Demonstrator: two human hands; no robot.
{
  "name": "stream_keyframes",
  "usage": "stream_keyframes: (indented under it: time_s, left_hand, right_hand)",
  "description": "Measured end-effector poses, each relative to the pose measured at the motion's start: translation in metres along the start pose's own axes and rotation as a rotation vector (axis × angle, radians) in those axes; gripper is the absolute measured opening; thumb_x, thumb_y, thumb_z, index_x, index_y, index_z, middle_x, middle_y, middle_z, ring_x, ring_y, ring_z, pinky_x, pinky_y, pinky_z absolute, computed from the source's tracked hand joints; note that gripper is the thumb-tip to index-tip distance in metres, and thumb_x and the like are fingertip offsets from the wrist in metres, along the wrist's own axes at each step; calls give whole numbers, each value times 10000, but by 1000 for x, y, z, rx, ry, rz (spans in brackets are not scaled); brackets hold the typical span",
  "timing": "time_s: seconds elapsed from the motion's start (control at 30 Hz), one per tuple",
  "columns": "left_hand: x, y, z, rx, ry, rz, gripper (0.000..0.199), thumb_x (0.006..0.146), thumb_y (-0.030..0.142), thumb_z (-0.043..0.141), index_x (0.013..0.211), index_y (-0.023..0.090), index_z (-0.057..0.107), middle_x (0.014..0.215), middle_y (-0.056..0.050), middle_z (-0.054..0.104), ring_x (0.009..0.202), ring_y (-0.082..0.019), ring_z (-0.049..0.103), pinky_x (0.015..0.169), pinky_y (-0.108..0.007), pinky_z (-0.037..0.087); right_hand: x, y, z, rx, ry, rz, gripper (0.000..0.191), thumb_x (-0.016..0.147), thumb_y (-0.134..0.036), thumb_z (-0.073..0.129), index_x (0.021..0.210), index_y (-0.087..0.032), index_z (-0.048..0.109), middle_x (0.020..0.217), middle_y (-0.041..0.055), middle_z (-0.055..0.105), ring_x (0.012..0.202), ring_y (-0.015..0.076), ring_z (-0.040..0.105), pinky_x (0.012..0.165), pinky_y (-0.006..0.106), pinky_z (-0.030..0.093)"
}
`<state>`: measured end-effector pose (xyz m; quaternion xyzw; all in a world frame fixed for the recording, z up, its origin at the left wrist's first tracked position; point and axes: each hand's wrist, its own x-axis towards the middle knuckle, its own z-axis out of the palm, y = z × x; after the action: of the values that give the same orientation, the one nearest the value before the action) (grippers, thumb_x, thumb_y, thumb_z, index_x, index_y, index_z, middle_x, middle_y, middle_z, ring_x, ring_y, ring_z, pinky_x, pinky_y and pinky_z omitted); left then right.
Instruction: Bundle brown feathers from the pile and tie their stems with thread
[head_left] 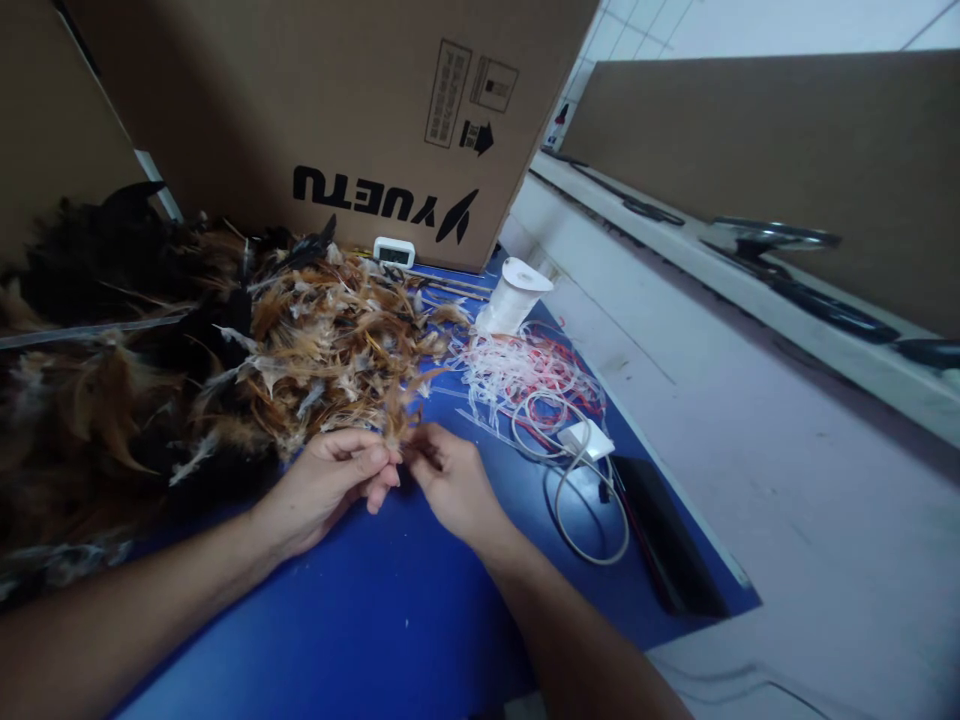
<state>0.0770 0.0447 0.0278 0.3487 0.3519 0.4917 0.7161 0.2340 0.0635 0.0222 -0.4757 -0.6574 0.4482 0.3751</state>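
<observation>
Big heap of brown and black feathers [225,340] covers the blue table [390,610] left side; white cord tangle [525,375] lies right of it. Left hand [330,485] and right hand [450,480] both pinch closed on a small feather tuft [396,432] at the heap's near edge (fingertips touching). Risk: the light tuft could slip loose or snag neighbouring feathers, dragging the heap.

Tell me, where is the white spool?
The white spool stands at the far edge of the blue mat, right of the feather pile, beside the cardboard box, just behind the tangled white strips.
</observation>
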Motion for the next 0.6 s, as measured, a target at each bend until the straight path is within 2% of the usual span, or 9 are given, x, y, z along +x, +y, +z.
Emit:
stream_keyframes:
  time_s: [0.1, 0.2, 0.37, 0.47, 0.6]
  left_hand:
    - [-2, 2, 0, 12, 11, 28, 189, 692, 320, 767, 707, 138, 718, 589, -9, 664, 421, -64, 545, 443, -167, 440]
    - [-4, 3, -1, 32, 18, 45, 191, 689, 323, 769, 698, 139, 717, 581, -4, 655, 423, -64, 541, 449, -171, 436]
    - [-5, 4, -3, 47, 49, 52, 177, 702, 310, 761, 705, 139, 713, 588, -6, 648, 433, -64, 529, 461, -182, 434]
    - [-3, 5, -5, 45, 75, 63, 172, 696, 298, 767, 713, 135, 714, 571, -4, 635, 442, -60, 523, 469, -176, 430]
    - [-1, 6, -7, 43, 119, 75, 174, 692, 299, 771, 727, 139, 711, 586, -5, 637, 464, -62, 528, 481, -173, 431]
  right_hand:
    - [-1, 1, 0, -301, -33, -147, 235, 780, -44, 513, 912, -193, 639, 910, 39, 647, 868, 180, 594, 819, 328, 465]
    - [0, 3, -2, -463, 6, -240, 286, 777, -23, 507, 979, -182, 634, 986, 64, 628, 965, 201, 560, 892, 342, 442]
    - [4, 7, -7, -526, 70, -257, 281, 781, -31, 516, 993, -175, 630, 990, 69, 625, 971, 202, 560, 905, 340, 449]
    - [3, 6, -6, -549, 67, -272, 244, 788, -54, 535, 975, -171, 640, 964, 66, 633, 956, 201, 568, 895, 329, 454]
    - [4, 7, -6, -568, 69, -253, 188, 807, -88, 538, 915, -179, 662, 887, 49, 636, 842, 176, 587, 809, 299, 473]
